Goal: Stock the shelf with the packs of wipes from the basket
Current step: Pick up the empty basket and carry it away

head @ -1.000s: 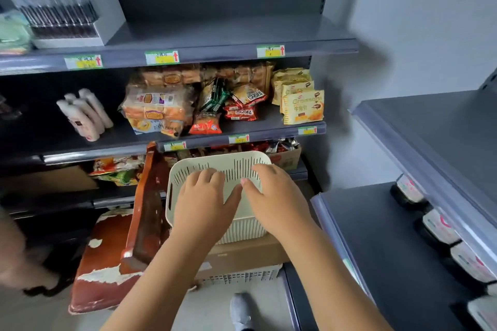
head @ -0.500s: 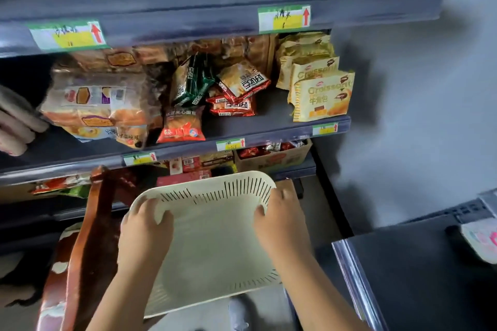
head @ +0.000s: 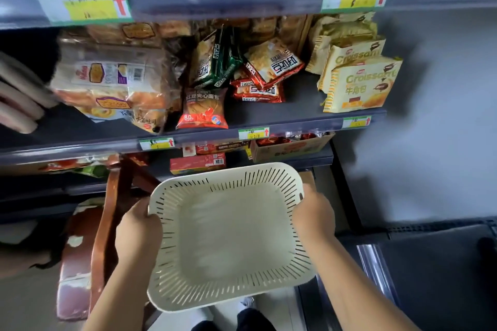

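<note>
— Where is the basket (head: 228, 239)?
— Held in the air in front of the shelf (head: 282, 131), its open side facing the camera. No packs show inside.
— And the hands?
— The left hand (head: 138, 231) is closed over the left rim, the right hand (head: 313, 216) closed over the right rim.
— What's on the shelf?
— Bread bags (head: 113, 80), snack packets (head: 271, 64), and croissant boxes (head: 363, 86) at the right end.

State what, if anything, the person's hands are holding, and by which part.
Both hold the cream basket: the left hand grips its left rim, the right hand its right rim.
</note>
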`<control>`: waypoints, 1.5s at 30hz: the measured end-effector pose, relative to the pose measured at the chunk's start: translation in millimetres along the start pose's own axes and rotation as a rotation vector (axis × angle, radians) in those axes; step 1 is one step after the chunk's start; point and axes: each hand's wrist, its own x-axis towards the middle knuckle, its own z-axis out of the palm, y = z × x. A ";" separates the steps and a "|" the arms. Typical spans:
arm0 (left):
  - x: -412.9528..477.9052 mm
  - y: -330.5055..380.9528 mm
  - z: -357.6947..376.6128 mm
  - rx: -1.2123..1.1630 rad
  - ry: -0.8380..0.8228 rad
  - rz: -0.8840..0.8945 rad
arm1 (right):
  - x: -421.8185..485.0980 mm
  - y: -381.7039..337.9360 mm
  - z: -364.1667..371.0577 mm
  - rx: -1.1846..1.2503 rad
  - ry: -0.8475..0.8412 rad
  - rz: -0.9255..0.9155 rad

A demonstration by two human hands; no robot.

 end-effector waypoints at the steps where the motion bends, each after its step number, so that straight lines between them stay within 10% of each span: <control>1: 1.8 3.3 -4.5 -0.010 -0.021 0.006 | 2.5 -3.6 -5.7 0.022 0.000 -0.001; 12: 8.0 63.7 -68.0 -0.220 0.001 0.182 | -36.5 -34.8 -86.3 0.147 0.204 0.035; 21: -16.2 44.1 -114.6 -0.230 -0.289 0.479 | -156.2 -22.2 -107.3 0.186 0.442 0.201; 45: -337.8 -71.8 -31.1 0.235 -1.008 1.383 | -640.0 149.5 -63.5 0.334 0.796 1.332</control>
